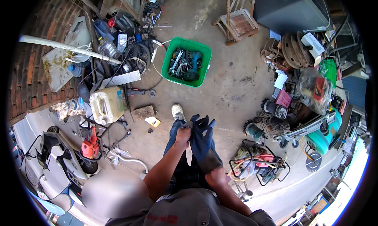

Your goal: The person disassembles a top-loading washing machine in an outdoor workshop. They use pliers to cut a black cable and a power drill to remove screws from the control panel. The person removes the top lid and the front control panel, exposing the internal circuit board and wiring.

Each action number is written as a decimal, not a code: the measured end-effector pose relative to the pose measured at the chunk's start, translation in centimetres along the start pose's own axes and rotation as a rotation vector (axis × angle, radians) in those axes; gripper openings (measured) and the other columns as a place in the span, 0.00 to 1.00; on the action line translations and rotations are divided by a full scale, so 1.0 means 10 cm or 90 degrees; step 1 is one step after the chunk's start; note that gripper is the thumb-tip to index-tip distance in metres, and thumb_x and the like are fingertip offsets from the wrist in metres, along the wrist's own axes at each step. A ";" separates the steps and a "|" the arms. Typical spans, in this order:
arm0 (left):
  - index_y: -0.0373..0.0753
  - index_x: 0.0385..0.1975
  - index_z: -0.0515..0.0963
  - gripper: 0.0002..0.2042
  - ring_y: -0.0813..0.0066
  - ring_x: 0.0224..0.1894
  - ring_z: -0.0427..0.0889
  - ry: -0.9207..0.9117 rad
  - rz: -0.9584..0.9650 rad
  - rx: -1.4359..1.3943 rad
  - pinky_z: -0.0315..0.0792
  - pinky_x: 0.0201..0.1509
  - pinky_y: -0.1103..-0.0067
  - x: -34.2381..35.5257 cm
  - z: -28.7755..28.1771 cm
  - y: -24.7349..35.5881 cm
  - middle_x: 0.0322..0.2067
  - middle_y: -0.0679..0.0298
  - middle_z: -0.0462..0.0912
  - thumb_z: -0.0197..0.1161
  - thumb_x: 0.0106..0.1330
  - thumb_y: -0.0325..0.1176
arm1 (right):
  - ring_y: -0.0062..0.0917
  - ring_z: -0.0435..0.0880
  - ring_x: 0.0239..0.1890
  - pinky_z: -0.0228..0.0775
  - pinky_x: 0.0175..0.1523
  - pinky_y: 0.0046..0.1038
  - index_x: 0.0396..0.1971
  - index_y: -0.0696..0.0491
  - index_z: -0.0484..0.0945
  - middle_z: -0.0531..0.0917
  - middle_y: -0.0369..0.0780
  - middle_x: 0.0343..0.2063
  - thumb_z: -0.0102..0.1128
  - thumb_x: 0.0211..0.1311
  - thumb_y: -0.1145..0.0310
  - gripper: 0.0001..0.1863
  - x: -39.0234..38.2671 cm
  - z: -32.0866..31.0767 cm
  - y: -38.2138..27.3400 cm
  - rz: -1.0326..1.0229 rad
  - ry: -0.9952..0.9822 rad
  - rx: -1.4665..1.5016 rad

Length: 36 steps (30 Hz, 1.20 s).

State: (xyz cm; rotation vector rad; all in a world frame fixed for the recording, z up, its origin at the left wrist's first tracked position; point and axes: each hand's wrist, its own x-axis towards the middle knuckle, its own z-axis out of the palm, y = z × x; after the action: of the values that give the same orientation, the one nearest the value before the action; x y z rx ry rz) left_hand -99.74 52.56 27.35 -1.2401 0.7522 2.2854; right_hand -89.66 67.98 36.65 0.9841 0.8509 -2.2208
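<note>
A dark blue work glove (203, 144) with a greyish cuff covers my right hand (202, 133), its fingers spread and pointing away from me. Bare skin of the right wrist shows below the cuff. My left hand (183, 135) is bare and closed, gripping the glove on its left edge near the thumb. Both hands are raised in front of my body, above my legs. Beyond them on the floor stands a green tub (204, 73) holding wrenches (176, 61), a teal power tool (194, 60) and other metal pieces.
On the left are a yellowish jerrycan (107, 105), an angle grinder (138, 92), a wooden block (143, 112), an orange chainsaw (90, 144) and a scooter (65, 157). A wooden chair (238, 24) stands far off. Machines, including a black-framed one (258, 163), crowd the right.
</note>
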 end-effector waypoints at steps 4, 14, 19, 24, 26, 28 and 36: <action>0.32 0.55 0.71 0.16 0.66 0.43 0.83 0.037 0.023 -0.093 0.79 0.48 0.74 0.81 -0.37 -0.31 0.46 0.55 0.81 0.39 0.73 0.26 | 0.32 0.66 0.64 0.55 0.67 0.35 0.58 0.53 0.67 0.69 0.40 0.61 0.44 0.52 0.83 0.29 0.17 0.40 -0.71 0.014 -0.111 0.017; 0.30 0.56 0.69 0.18 0.69 0.52 0.75 -0.178 -0.036 -0.193 0.71 0.56 0.74 1.17 1.80 0.42 0.50 0.56 0.75 0.48 0.68 0.26 | 0.52 0.78 0.34 0.71 0.38 0.44 0.33 0.62 0.74 0.77 0.55 0.30 0.52 0.55 0.81 0.06 2.29 0.77 -2.27 -0.446 0.119 -1.093; 0.27 0.56 0.71 0.17 0.69 0.49 0.80 -0.220 -0.107 0.022 0.75 0.54 0.76 1.85 1.85 1.27 0.50 0.54 0.78 0.52 0.70 0.28 | 0.38 0.79 0.26 0.69 0.34 0.37 0.28 0.60 0.74 0.79 0.49 0.26 0.50 0.60 0.76 0.05 3.13 0.57 -3.36 -0.291 0.222 -1.035; 0.37 0.40 0.80 0.14 0.79 0.28 0.80 0.275 0.170 0.414 0.74 0.31 0.82 3.95 0.32 1.08 0.29 0.61 0.83 0.56 0.67 0.41 | 0.21 0.79 0.34 0.70 0.43 0.27 0.40 0.62 0.79 0.83 0.42 0.34 0.51 0.62 0.72 0.12 3.86 0.16 -4.48 -0.286 0.276 -0.963; 0.39 0.40 0.81 0.13 0.69 0.31 0.84 0.360 0.158 0.629 0.77 0.34 0.75 4.59 0.07 1.13 0.29 0.56 0.84 0.55 0.66 0.39 | 0.23 0.81 0.39 0.72 0.46 0.27 0.44 0.62 0.78 0.84 0.41 0.39 0.50 0.63 0.73 0.13 4.12 0.23 -4.72 -0.349 0.295 -0.920; 0.38 0.41 0.81 0.13 0.57 0.39 0.83 0.400 0.110 0.775 0.78 0.41 0.69 5.00 0.10 1.20 0.36 0.51 0.84 0.52 0.66 0.35 | 0.25 0.82 0.41 0.73 0.51 0.28 0.47 0.62 0.78 0.83 0.41 0.43 0.49 0.64 0.74 0.15 4.34 -0.03 -4.98 -0.383 0.295 -0.892; 0.41 0.43 0.81 0.13 0.58 0.47 0.84 0.423 0.040 0.999 0.78 0.48 0.66 5.89 -0.37 0.62 0.44 0.52 0.83 0.50 0.67 0.35 | 0.31 0.79 0.52 0.71 0.57 0.31 0.53 0.59 0.75 0.80 0.44 0.49 0.54 0.60 0.72 0.20 4.73 -0.46 -5.76 -0.293 0.266 -0.598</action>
State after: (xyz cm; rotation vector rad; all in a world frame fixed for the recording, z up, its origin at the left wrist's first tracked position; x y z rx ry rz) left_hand -131.01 52.14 -23.12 -0.9832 2.1389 0.5936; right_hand -154.99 97.33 15.47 0.8040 2.2109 -1.5670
